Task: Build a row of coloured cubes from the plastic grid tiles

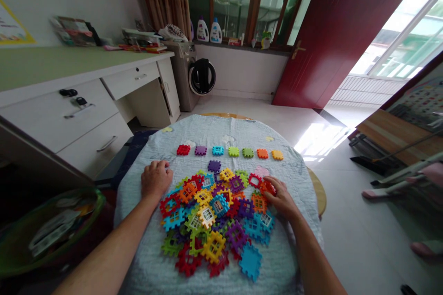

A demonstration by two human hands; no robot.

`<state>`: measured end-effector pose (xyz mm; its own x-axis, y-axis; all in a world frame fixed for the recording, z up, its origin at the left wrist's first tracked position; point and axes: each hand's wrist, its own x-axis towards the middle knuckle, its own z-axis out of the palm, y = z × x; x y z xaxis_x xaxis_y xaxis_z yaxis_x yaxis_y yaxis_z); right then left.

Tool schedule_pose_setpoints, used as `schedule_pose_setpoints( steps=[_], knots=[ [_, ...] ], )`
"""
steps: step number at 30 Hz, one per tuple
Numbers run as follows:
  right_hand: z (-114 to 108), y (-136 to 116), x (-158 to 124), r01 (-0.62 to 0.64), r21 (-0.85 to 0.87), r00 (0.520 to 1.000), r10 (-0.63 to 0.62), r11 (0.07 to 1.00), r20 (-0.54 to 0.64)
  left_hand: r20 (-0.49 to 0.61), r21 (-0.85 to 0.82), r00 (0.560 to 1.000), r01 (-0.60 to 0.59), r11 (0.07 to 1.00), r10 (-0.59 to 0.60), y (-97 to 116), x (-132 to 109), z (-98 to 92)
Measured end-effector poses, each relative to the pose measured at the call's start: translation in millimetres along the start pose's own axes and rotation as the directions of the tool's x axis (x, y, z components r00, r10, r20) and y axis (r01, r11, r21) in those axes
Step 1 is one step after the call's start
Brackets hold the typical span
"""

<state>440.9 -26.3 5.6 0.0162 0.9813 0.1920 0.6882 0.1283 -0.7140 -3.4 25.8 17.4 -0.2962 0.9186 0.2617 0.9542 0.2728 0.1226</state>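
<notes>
A pile of colourful interlocking plastic tiles [214, 216] lies on a round table covered with a pale blue cloth [207, 133]. Beyond the pile, several single tiles sit in a row: red [183, 150], purple [200, 150], blue, greens, orange, yellow [277, 155]. A lone purple tile [214, 166] lies between row and pile. My left hand [156, 179] rests on the cloth at the pile's left edge, fingers curled under. My right hand [281, 196] is at the pile's right edge, fingers pinched on an orange-red tile [267, 187].
A white desk with drawers [86, 110] stands to the left, a washing machine [194, 78] behind it. A green basket [48, 230] sits on the floor at the lower left. A dark red door [332, 32] is at the back right. Tiled floor lies to the right.
</notes>
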Motion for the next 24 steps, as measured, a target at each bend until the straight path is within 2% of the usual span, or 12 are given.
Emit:
schedule_pose_setpoints(
  steps=[4,7,10,12,15,17,21,24],
  knots=[
    [2.7,1.3,-3.9,-0.010,0.059,0.996,0.015,0.998,-0.090,0.007,-0.009,1.000,0.009,1.000,-0.009,0.4,-0.5,-0.3],
    [2.0,4.3,-7.3,-0.116,0.247,0.965,0.168,0.962,-0.201,0.002,-0.016,1.000,0.001,1.000,-0.001,0.7,-0.6,-1.0],
    [1.0,6.6,-9.5,-0.188,0.398,0.923,0.300,0.898,-0.240,0.006,-0.021,1.000,0.005,1.000,-0.005,1.1,-0.8,-1.8],
    [2.4,6.8,-9.9,-0.171,0.344,0.918,0.277,0.923,-0.286,0.008,-0.020,1.000,0.008,1.000,-0.008,1.5,-1.0,-2.5],
    [8.1,6.6,-8.8,-0.091,0.104,0.914,0.125,0.990,-0.386,0.004,-0.017,1.000,0.003,1.000,-0.003,2.3,-1.0,-3.8],
    [12.9,7.3,-7.1,-0.056,-0.015,0.912,0.045,0.998,-0.407,0.007,-0.015,1.000,0.004,1.000,-0.004,2.7,-0.8,-4.5],
    [18.4,9.0,-4.4,-0.062,-0.116,0.915,0.010,0.991,-0.404,0.020,-0.008,1.000,0.011,1.000,-0.011,2.1,-0.1,-3.6],
    [12.5,7.7,-8.9,-0.074,-0.145,0.922,0.012,0.987,-0.387,0.013,-0.005,1.000,0.007,1.000,-0.006,0.8,0.2,-1.5]
  ],
)
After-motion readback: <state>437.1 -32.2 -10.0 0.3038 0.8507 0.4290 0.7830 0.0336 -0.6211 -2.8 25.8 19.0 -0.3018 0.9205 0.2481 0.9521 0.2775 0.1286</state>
